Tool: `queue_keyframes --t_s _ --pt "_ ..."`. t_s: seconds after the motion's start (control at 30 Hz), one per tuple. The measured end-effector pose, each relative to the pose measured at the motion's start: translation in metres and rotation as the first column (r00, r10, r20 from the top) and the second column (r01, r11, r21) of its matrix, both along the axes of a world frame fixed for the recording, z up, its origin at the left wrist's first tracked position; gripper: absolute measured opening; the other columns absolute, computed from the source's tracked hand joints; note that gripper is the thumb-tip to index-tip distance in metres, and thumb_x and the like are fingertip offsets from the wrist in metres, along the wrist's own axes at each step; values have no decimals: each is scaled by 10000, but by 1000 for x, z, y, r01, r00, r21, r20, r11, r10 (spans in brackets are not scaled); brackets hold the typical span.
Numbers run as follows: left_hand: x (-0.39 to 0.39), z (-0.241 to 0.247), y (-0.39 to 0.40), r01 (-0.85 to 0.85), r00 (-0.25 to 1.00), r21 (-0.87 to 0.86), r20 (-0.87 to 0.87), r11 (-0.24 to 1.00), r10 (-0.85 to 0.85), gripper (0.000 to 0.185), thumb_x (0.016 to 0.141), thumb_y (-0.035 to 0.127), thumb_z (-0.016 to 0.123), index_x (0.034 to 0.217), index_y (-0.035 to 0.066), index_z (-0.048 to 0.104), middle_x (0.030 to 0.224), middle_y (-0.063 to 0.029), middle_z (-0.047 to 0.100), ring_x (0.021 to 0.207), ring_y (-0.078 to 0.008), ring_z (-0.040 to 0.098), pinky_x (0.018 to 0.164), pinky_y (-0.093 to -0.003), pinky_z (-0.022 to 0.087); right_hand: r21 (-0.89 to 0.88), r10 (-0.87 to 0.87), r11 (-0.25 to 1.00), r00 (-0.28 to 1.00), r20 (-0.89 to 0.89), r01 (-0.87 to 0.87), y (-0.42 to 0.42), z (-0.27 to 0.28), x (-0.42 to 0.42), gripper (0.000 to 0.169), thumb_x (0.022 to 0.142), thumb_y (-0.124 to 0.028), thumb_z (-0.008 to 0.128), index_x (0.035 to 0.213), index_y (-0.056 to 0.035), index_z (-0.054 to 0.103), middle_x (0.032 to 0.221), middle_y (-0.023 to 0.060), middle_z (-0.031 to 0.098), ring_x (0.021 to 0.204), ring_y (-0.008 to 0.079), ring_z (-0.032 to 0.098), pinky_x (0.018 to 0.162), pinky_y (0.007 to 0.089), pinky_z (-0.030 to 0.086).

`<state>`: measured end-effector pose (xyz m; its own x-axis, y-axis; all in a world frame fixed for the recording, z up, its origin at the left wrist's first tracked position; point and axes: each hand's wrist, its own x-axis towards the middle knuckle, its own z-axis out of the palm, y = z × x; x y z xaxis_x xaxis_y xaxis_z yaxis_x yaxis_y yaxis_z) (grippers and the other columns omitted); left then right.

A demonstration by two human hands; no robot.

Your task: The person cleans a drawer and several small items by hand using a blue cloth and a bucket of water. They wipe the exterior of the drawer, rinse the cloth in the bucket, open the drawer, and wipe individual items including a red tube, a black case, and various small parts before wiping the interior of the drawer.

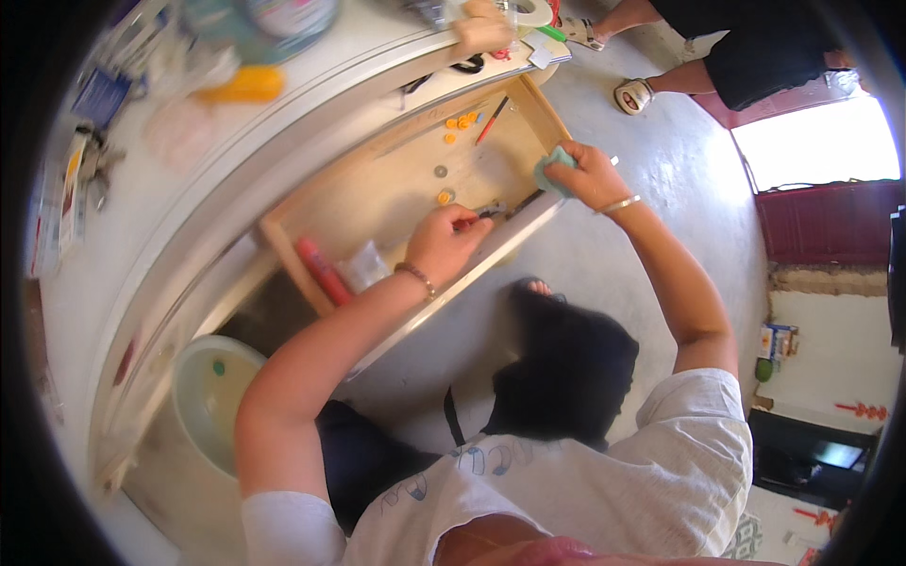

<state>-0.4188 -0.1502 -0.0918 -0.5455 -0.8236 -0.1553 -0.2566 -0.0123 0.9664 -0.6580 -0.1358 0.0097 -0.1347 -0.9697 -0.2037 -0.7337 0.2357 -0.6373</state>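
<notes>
A wooden drawer (291,249), pulled out from under a table, lies before me. Over its front part, the fingers of my left hand (446,244) are closed on a small red item (465,224), mostly hidden by them. Beside those fingertips is a small dark and silvery object (491,210), blurred. My right hand (591,177) grips a crumpled pale green cloth (558,172) at the drawer's right front corner. On the drawer's bottom are several small yellow-orange pieces (463,122), a thin red and black stick (492,120), a red cylinder (322,271) and a clear plastic bag (366,264).
On the white tabletop (205,152) are a large bluish bottle (287,21), a yellow object (244,84) and a roll of tape (532,13). A pale basin (212,396) stands below at the left. Another person's legs (679,78) are at the upper right.
</notes>
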Motion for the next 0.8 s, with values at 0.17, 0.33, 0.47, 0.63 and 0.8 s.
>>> queue_keyframes --t_s 0.17,0.33,0.47,0.63,0.8 --pt "-90 -17 -75 -50 955 -386 251 921 157 306 754 274 679 929 27 642 921 -132 623 866 -263 599 738 -360 478 -261 206 939 974 -95 -224 22 -39 -35 176 713 -213 629 792 -59 599 716 127 579 666 298 587 600 370 472" --pt "-171 -38 -130 -42 745 -390 601 920 289 323 760 291 670 936 25 617 1001 -142 610 939 -281 587 762 -378 470 -531 320 806 947 19 -262 25 -58 -54 148 660 -177 645 764 -93 583 684 88 547 637 305 564 556 383 463" --pt "-192 -52 -143 -118 614 -306 726 945 311 309 777 311 658 864 20 599 960 -149 626 898 -290 601 751 -385 473 -553 453 774 880 144 -308 21 -58 -75 143 649 -172 638 762 -108 580 693 68 552 629 281 562 547 372 458" --pt "-179 -40 -134 -102 735 -128 658 986 162 258 838 264 606 838 7 583 879 -161 635 794 -295 618 715 -362 476 -564 567 754 769 297 -338 14 -63 -95 145 652 -178 629 763 -103 572 709 62 558 645 270 564 559 364 462" --pt "-167 -18 -131 -8 460 -456 788 890 408 221 852 175 527 1051 82 553 980 -167 612 858 -350 613 722 -434 493 -548 577 775 708 409 -315 5 -60 -106 146 663 -184 631 766 -92 585 685 69 559 621 273 562 543 349 461"
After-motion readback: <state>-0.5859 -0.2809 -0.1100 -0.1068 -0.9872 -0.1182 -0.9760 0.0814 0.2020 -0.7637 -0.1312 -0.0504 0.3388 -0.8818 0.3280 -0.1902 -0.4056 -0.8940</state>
